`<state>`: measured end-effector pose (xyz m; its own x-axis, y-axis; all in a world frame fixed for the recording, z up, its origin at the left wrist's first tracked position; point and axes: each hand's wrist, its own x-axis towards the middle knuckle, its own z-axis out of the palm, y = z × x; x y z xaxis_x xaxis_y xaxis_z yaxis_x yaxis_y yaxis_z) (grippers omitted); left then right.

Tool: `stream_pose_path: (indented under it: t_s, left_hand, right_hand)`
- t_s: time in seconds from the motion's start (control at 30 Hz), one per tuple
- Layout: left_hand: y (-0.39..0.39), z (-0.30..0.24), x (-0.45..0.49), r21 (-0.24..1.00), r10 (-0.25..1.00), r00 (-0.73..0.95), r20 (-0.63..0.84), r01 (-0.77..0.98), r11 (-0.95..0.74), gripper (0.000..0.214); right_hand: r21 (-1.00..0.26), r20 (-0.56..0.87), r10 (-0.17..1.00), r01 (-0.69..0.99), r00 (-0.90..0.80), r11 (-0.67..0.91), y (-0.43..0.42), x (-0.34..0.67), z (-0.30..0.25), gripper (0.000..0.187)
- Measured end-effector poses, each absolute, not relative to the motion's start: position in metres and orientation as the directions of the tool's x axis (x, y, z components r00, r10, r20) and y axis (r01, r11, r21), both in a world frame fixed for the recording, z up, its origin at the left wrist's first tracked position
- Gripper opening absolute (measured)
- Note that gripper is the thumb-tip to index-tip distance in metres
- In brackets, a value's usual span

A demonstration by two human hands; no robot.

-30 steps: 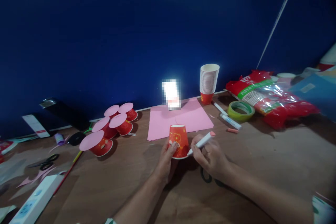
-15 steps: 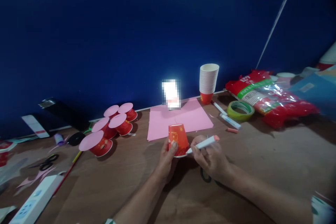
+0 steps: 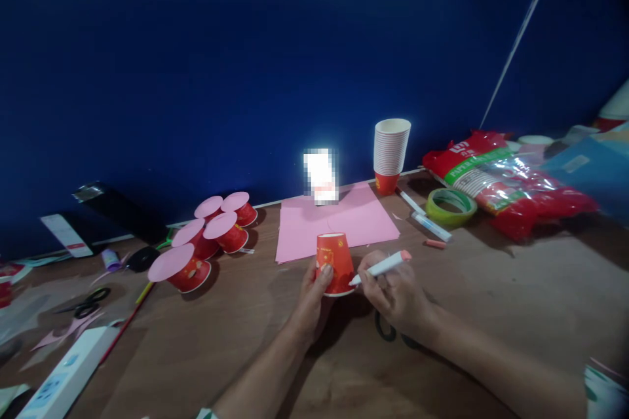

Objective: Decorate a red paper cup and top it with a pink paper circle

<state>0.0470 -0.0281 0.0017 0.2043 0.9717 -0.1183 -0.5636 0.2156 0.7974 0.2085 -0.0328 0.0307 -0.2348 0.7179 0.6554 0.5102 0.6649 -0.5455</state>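
Observation:
My left hand (image 3: pixel 316 292) grips a red paper cup (image 3: pixel 338 265) that is upside down, its white rim at the bottom. The thumb presses on the cup's printed side. In my right hand (image 3: pixel 390 291) is a white marker (image 3: pixel 383 266) with a coral-coloured end. Its tip touches or nearly touches the lower right side of the cup; I cannot tell which. Just beyond the cup lie sheets of pink paper (image 3: pixel 295 229). A pair of dark handles (image 3: pixel 385 327), like those of scissors, shows partly beneath my right hand.
Several red cups topped with pink discs (image 3: pixel 171 263) stand left. Behind the paper are a bright blurred-out object (image 3: pixel 320 177) and a cup stack (image 3: pixel 392 150). Right are yellow-green tape (image 3: pixel 451 208) and a red cup bag (image 3: pixel 506 183). Scissors (image 3: pixel 88 304) and a power strip (image 3: pixel 69 373) lie left.
The cup has shifted and turned very slightly in my left hand. The marker tip has moved a little along the cup's lower right side. Everything else looks the same.

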Motion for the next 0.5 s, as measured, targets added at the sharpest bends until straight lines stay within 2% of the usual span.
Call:
stream_pose_path:
  t_s: [0.5]
  left_hand:
    - [-0.0270, -0.0029, 0.0444, 0.805, 0.978, 0.168, -0.127, -0.559, 0.201, 0.037]
  right_hand:
    - [-0.533, 0.658, 0.714, 0.522, -0.240, 0.666, -0.0329, 0.2074, 0.0295, 0.018]
